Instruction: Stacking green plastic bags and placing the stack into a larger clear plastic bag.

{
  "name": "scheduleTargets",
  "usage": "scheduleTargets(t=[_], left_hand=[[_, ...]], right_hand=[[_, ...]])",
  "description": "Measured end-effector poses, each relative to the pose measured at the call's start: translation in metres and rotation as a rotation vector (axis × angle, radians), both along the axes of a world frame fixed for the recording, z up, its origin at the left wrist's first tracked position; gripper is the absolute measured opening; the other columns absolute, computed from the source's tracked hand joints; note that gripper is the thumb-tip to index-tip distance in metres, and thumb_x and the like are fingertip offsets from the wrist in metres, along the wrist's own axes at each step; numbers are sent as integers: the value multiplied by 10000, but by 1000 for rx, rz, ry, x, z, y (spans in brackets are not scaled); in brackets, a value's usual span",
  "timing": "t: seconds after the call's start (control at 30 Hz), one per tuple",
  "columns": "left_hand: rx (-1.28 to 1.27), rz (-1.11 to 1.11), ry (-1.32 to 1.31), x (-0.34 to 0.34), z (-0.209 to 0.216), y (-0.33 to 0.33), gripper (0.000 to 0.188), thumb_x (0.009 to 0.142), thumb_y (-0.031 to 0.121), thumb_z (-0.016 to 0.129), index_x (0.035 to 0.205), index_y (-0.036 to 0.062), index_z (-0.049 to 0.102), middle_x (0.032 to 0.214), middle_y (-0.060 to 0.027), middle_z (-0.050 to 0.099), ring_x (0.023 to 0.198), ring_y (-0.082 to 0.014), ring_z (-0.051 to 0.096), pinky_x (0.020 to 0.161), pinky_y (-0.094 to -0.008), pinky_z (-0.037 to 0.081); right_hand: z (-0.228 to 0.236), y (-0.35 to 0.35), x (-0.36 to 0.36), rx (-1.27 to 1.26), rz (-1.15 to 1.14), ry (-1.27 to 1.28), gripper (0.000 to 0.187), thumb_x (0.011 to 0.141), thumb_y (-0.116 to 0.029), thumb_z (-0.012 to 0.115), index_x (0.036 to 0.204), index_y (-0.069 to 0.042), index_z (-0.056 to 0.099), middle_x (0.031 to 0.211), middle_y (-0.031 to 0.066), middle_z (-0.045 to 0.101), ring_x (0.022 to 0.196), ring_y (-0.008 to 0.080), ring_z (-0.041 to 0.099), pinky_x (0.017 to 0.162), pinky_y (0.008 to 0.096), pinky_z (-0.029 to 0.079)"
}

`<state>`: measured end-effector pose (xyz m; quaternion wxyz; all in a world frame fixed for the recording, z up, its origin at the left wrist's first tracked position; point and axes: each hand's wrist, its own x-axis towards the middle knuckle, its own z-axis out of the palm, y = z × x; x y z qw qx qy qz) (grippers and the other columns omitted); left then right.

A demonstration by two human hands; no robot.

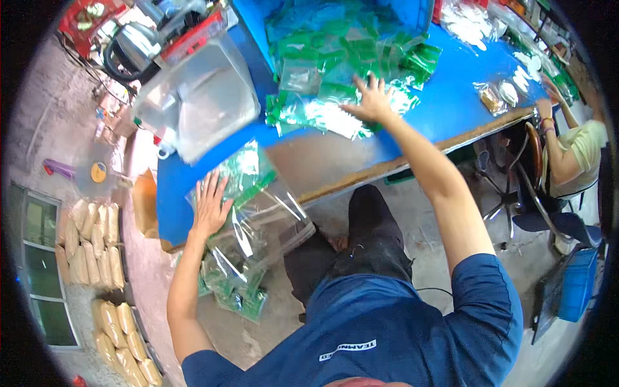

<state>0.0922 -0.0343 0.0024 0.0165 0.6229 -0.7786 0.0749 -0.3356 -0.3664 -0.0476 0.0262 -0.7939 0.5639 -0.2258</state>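
My right hand point(374, 102) is open, fingers spread, at the near edge of a heap of small clear-and-green plastic packets point(351, 74). Bright glare on the packets under it hides their contents. At the table's left corner, my left hand point(210, 205) lies open on a large clear plastic bag point(277, 209), its fingers pointing away from me. Green packets point(245, 171) show through or beside the bag; I cannot tell which. Part of the bag hangs over the table edge, and more green packets point(235, 300) are below it.
The heap spills from a blue bin point(255, 32) on the blue table point(177, 222). A translucent plastic tub point(219, 103) stands left, with an electric kettle point(134, 48) behind. A person point(570, 158) works at the right, near white pieces point(509, 93). Filled bags point(93, 245) stand along the left.
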Motion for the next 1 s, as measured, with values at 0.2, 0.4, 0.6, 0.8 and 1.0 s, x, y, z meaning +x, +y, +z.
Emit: scheduleTargets(t=[0.2,0.4,0.6,0.8,1.0], left_hand=[[124,281,-164,76,22,44,654,981,387,493,1560,150,303,1645,-114,218,1512,-349,189,1199,-600,124],[-192,161,-197,15,67,16,513,899,196,649,1382,80,518,1516,-157,420,1384,-348,410,1152,-498,312],[456,631,1654,-196,1,54,517,1030,430,489,1102,-54,657,1053,-194,716,939,-253,715,824,-344,574],[291,689,2255,-211,-36,32,595,1030,506,464,1227,-43,582,1161,-208,685,1023,-268,705,861,-362,587],[-24,739,2230,-213,-53,29,298,967,167,640,1204,-9,599,1117,-147,697,975,-241,711,818,-323,593]], right_hand=[[9,73,50,46,178,44,1110,682,-907,532,1545,-233,356,1577,318,212,1445,559,163,1091,757,113],[40,107,30,-132,247,-150,857,850,-670,601,1502,-153,399,1538,299,308,1442,501,244,1143,661,191],[28,180,41,-195,481,59,757,913,-660,512,1402,-82,516,1474,237,436,1423,435,321,1143,638,232],[21,205,34,-16,975,42,807,866,-667,578,1424,-92,487,1486,233,428,1411,457,337,1164,617,224],[40,211,40,-51,791,2,762,797,-458,749,1396,-66,487,1463,222,450,1387,419,385,1149,559,292]])
